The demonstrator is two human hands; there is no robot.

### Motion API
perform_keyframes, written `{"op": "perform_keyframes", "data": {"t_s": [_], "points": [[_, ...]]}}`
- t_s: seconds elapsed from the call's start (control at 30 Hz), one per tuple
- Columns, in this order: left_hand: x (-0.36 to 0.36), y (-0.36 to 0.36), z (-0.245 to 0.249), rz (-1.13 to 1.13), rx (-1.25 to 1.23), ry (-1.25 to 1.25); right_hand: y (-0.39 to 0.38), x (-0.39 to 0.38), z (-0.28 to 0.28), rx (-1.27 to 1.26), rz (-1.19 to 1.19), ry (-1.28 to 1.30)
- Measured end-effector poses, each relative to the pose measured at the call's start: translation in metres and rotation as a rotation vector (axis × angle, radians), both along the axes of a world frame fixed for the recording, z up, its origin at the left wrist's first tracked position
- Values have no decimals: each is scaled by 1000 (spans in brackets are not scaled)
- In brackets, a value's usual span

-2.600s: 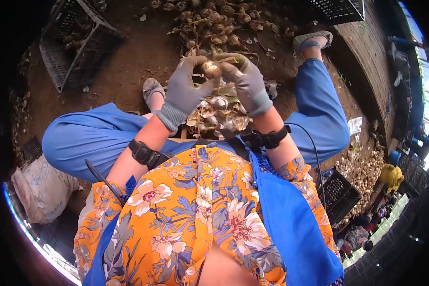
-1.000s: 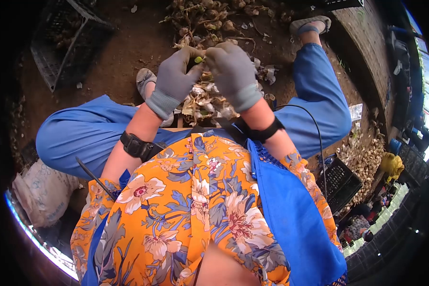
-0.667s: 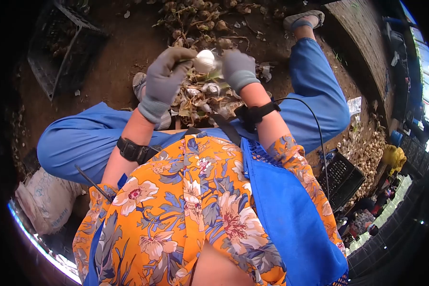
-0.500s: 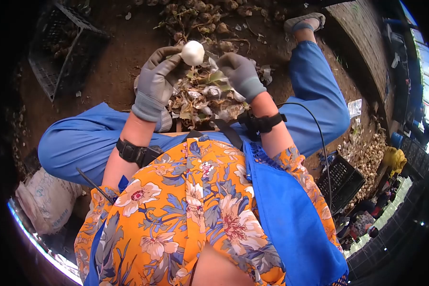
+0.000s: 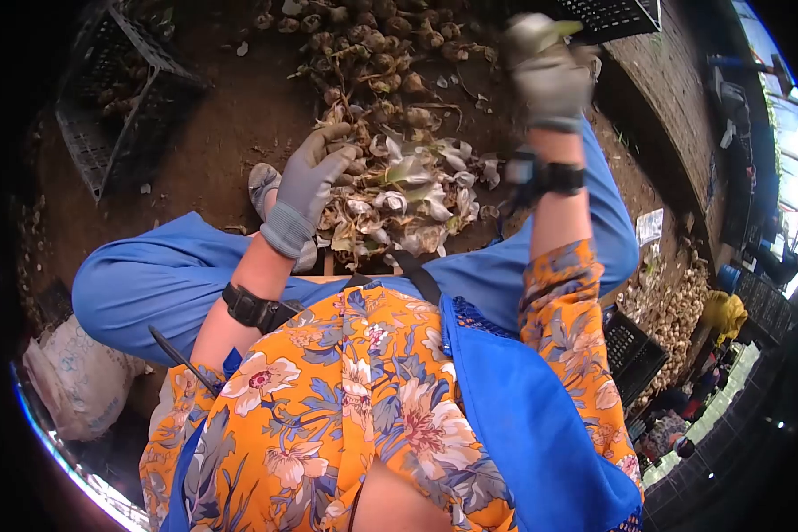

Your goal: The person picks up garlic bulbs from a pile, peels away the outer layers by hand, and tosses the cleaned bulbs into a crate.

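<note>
My left hand [image 5: 313,177], in a grey work glove, is over the left edge of a heap of papery garlic skins [image 5: 408,199]. Its fingers are loosely bent and apart, with no item visible in them. My right hand [image 5: 551,89], also gloved, is stretched out at the upper right and smeared by motion. At its fingertips shows a pale, blurred garlic bulb [image 5: 530,34] with a green streak beside it. A black plastic crate [image 5: 607,16] stands just beyond that hand. Unpeeled garlic bulbs [image 5: 381,40] with dry stalks lie beyond the skins.
Another black crate [image 5: 115,115] lies tilted at the upper left. A white sack [image 5: 84,377] is at the lower left. On the right are a dark crate [image 5: 634,350], a spread of garlic [image 5: 683,328] and a wooden board edge [image 5: 665,97]. People sit farther off.
The white garlic bulb has left my left hand, which has lowered toward the skins. My right hand has swung up and right, away from the heap, toward the crate.
</note>
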State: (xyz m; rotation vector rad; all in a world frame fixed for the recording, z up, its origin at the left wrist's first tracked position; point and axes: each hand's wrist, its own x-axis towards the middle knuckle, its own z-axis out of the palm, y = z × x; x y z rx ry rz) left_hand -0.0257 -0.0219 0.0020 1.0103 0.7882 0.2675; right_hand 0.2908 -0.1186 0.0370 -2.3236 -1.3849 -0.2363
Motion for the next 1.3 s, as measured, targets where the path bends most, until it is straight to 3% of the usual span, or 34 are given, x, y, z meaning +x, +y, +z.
{"op": "perform_keyframes", "data": {"t_s": [0.03,0.2,0.27,0.3,0.33,0.47,0.53,0.57,0.6,0.67,0.7,0.77,0.8,0.87,0.93,1.03,1.2,1.27,1.3], "points": [[-1,0,-2,-26,-2,13,6,4,-8,-3,6,2],[2,-1,-11,-46,-58,-4,51,56,-140,-9,1,926],[1,3,-23,-25,-59,-1,63,4,-213,-458,-123,395],[-2,1,-27,-22,-72,-2,61,-22,-214,-518,-142,282],[-3,1,-26,-21,-74,11,55,-40,-209,-576,-161,166],[-3,3,-33,25,-97,-6,51,-52,-182,-536,-194,220],[1,0,-39,90,190,19,40,-60,-138,-398,-43,465],[0,2,-43,2,514,137,31,-69,-110,-366,51,526],[1,1,-36,2,506,142,23,-81,-86,-374,51,530],[10,-2,-8,-78,896,116,7,-103,-44,-180,271,908],[13,-3,-2,-50,963,44,1,-114,-27,-178,270,910],[10,-3,3,-74,993,-35,-9,-133,-2,38,241,1443],[10,-3,7,-95,1021,-113,-14,-137,-2,47,243,1435],[11,-8,18,-9,1030,-136,-20,-146,-9,364,86,1907],[8,-12,28,47,1131,-156,-20,-163,7,280,170,1636],[0,-13,28,13,1180,-149,-19,-174,-4,361,190,1561],[-6,-13,31,-94,1343,-55,-22,-176,-8,441,149,2004],[-6,-14,23,-79,1120,-61,-23,-177,-8,469,138,2005],[-6,-14,22,-79,1122,-63,-23,-176,-7,472,139,2003]]}}
